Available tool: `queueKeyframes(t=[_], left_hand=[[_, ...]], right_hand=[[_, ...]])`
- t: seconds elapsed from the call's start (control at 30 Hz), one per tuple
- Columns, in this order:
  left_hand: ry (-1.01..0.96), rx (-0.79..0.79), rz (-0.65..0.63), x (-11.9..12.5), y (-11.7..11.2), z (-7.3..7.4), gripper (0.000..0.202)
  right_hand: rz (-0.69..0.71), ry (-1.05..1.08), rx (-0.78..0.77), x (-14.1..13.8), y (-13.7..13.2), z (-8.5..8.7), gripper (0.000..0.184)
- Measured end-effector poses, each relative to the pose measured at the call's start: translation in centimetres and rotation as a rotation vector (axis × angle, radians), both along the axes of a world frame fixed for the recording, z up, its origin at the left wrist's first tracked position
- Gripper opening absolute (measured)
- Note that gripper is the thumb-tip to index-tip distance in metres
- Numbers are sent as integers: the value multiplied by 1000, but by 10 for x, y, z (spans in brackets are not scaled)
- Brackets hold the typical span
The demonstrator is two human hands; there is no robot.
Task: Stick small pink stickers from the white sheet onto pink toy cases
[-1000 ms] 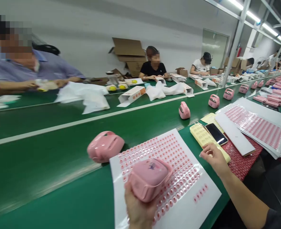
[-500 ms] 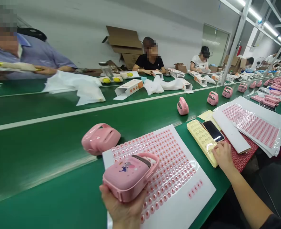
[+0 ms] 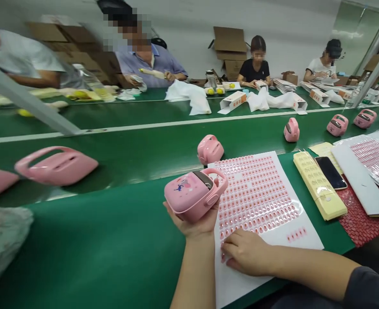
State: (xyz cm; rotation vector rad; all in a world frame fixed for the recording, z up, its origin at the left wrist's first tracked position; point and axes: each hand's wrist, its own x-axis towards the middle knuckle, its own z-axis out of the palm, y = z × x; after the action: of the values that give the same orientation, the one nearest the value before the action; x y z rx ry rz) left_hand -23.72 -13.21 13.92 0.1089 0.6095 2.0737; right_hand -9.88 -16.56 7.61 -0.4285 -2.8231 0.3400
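Note:
Resting on the palm of my left hand (image 3: 200,225) is a pink toy case (image 3: 189,193) with a raised carry handle, a dark window and a cartoon print on its face. My left fingers curl around its underside and are partly hidden. Below and to the right lies a white sheet of small pink-red stickers (image 3: 254,184). My right hand (image 3: 249,253) is bent down onto the sheet's lower left, its thumb and fingers drawn together at a sticker (image 3: 223,258) in the edge rows. The fingertips partly cover that sticker.
More pink cases (image 3: 210,149) stand along the green belt (image 3: 138,156), with a larger-looking one (image 3: 56,165) at left. To the right lie a yellow bundle (image 3: 320,186), a phone (image 3: 331,172) and red bubble wrap (image 3: 358,210). Co-workers sit across; a metal post (image 3: 31,101) crosses at left.
My right hand has left the yellow bundle and come over to the sticker sheet. My left hand still holds the pink case. The view has swung left.

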Motion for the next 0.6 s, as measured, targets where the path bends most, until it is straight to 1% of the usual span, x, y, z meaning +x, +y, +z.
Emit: queueKeyframes(t=[0.1, 0.17, 0.23, 0.3, 0.37, 0.43, 0.6], left_hand=[[-6, 55, 28, -2, -1, -5, 55], [-26, 87, -3, -1, -1, -10, 58], [-32, 92, -20, 0, 1, -14, 57], [-26, 70, -7, 1, 2, -19, 55], [-17, 59, 11, 0, 2, -22, 53], [-13, 37, 8, 0, 2, -22, 52], [76, -91, 49, 4, 2, -18, 53]], right_hand=[[0, -113, 68, -14, 1, 6, 9], [-14, -158, 96, -18, -1, 11, 6], [-7, -156, 122, -20, -7, 14, 4], [1, -128, 150, -20, -13, 15, 7], [0, -89, 183, -19, -16, 12, 9], [27, -40, 230, -17, -15, 5, 11], [152, 94, 338, -19, 2, -15, 18]])
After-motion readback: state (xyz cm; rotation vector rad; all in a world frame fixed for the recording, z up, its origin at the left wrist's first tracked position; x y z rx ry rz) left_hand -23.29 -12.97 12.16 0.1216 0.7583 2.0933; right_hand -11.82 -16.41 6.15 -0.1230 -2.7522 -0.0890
